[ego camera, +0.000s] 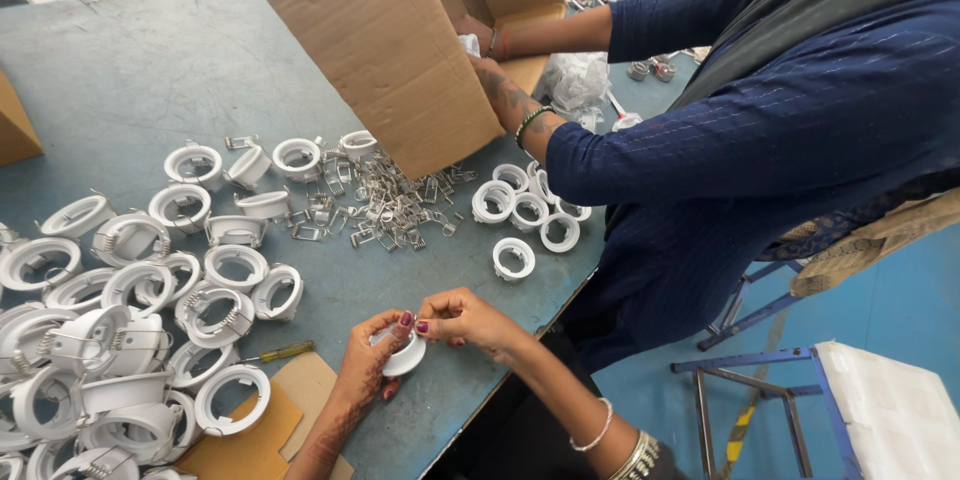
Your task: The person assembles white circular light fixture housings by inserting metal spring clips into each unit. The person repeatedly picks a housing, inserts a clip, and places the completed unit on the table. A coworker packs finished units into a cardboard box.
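While the left hand (365, 365) cups a white ring (403, 352), the right hand (462, 318) seemingly pinches its rim.

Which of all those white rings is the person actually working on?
On the grey-blue table, look at the near edge, right of the big ring heap. The ring there is the only one held, between the left hand and right hand.

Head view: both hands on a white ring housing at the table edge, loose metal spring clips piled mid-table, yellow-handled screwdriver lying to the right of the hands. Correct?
One error: the head view shows the yellow-handled screwdriver lying to the left of the hands, beside the heap of rings. The rest holds: the left hand and right hand both grip the white ring housing at the table edge, and metal spring clips are piled mid-table.
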